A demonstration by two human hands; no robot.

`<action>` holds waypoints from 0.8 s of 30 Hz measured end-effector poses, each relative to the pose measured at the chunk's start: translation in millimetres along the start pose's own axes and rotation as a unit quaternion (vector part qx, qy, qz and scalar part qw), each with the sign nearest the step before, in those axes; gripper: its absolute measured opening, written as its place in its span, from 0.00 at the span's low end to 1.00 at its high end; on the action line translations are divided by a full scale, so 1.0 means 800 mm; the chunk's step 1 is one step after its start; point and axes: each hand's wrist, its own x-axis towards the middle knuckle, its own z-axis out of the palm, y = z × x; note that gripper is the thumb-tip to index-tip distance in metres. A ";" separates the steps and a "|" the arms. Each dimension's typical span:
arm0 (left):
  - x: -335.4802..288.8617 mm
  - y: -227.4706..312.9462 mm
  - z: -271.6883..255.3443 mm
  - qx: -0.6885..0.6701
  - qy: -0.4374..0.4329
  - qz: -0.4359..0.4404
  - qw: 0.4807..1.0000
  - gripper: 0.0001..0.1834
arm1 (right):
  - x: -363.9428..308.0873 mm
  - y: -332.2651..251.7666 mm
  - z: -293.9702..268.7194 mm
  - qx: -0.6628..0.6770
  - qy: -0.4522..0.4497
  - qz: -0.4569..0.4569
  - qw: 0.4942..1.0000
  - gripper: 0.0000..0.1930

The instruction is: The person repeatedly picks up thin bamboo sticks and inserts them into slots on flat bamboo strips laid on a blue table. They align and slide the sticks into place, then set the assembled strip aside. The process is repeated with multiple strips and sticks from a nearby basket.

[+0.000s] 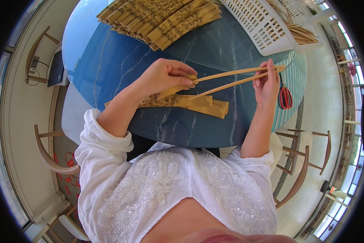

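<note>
In the head view, a gold paper sleeve (169,92) is pinched between the thumb and fingers of the left hand (165,77), while the far ends of an upper stick (234,72) and a lower stick (230,85) are pinched together by the right hand (266,83). The upper stick is brought to the sleeve at the left fingertips (whether its tip is inside cannot be told). The lower stick is splayed away, its tip over the loose sleeves (217,107) just below the left hand on the tabletop (182,131). With the sticks spread this wide, the sleeve's end could be missed by the lower one, or the thin paper creased if it were pressed unevenly. If the left pinch were too tight, the sleeve might be held flat; if too slack, it could be pushed away. The loose sleeves could be dragged by the low tip, and the red-handled scissors (285,98), lying just beside the right hand, could be knocked by its wrist.
</note>
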 end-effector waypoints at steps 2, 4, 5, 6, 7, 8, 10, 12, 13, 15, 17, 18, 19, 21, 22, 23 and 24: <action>0.000 -0.001 0.001 -0.001 0.003 0.003 1.000 0.15 | -0.003 -0.004 0.004 -0.016 0.009 -0.029 0.999 0.16; 0.001 -0.003 0.002 -0.005 0.010 0.009 1.000 0.14 | -0.005 -0.004 0.004 -0.027 0.009 -0.051 0.998 0.16; 0.001 -0.003 0.002 -0.003 0.010 0.012 1.000 0.14 | -0.006 -0.004 0.002 -0.030 0.005 -0.059 0.998 0.16; 0.000 -0.003 0.003 -0.001 0.010 0.014 1.000 0.14 | -0.006 -0.004 0.001 -0.033 0.001 -0.068 0.997 0.16; 0.000 -0.003 0.003 0.000 0.010 0.016 1.000 0.14 | -0.005 -0.003 0.001 -0.030 -0.003 -0.057 0.998 0.16; 0.000 -0.002 0.003 0.005 0.012 0.011 1.000 0.13 | -0.005 -0.002 0.002 -0.028 -0.006 -0.047 0.998 0.15; 0.000 -0.001 0.003 0.013 0.017 0.001 1.000 0.13 | -0.005 0.000 0.004 -0.026 -0.013 -0.027 0.999 0.15; -0.001 -0.003 0.004 0.007 0.004 0.011 1.000 0.13 | -0.005 0.002 0.007 -0.026 -0.021 -0.007 0.999 0.15; -0.002 -0.004 0.004 0.004 -0.002 0.016 1.000 0.13 | -0.006 0.003 0.007 -0.019 -0.032 0.001 0.999 0.15; -0.001 -0.002 0.005 0.000 0.012 0.019 1.000 0.13 | -0.006 0.005 0.008 -0.005 -0.054 0.014 0.998 0.15; 0.000 -0.001 0.005 -0.009 0.029 0.019 0.999 0.14 | -0.009 0.007 0.015 -0.004 -0.051 0.045 0.998 0.15; 0.001 -0.003 0.005 -0.017 0.038 0.018 0.999 0.14 | -0.010 0.008 0.020 -0.003 -0.050 0.060 0.997 0.15; 0.002 -0.005 0.005 -0.025 0.048 0.018 0.998 0.14 | -0.011 0.010 0.022 0.004 -0.058 0.067 0.996 0.15; 0.001 -0.007 0.007 -0.038 0.044 0.018 0.998 0.14 | -0.011 0.016 0.024 0.015 -0.074 0.081 0.994 0.15; 0.001 -0.006 0.007 -0.044 0.042 0.018 0.998 0.14 | -0.011 0.016 0.025 0.010 -0.072 0.078 0.994 0.15; 0.001 -0.005 0.006 -0.006 0.036 0.011 0.999 0.14 | -0.011 0.016 0.023 0.008 -0.062 0.067 0.996 0.15; 0.000 -0.002 0.002 0.032 0.030 0.005 0.999 0.14 | -0.011 0.015 0.021 0.006 -0.052 0.055 0.997 0.15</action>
